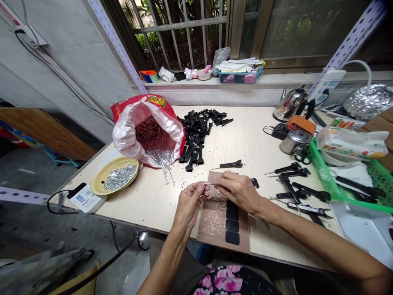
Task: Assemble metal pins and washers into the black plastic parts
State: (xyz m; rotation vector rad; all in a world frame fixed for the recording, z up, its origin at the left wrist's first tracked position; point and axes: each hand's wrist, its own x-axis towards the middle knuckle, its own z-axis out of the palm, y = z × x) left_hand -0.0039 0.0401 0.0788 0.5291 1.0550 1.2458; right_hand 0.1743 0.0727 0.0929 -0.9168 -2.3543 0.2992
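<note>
Over a brown board (204, 233), my left hand (190, 201) and my right hand (238, 190) meet fingertip to fingertip. Both pinch a thin, short silvery metal piece (208, 184); its exact kind is too small to make out. Scattered on the board are small pale bits (211, 223), and a column of black square pads (232, 237) runs down its right side, partly behind my right hand. Just beyond the hands lies a black part with a thin metal rod (230, 164).
A red and white sack (125, 137) holds reddish and silvery rods. Near it are a yellow plate (96, 186) of small metal pieces and a pile of black plastic parts (196, 135). On the right are assembled black parts (290, 186), a green basket (316, 164), a metal cup (294, 143) and a kettle (290, 104).
</note>
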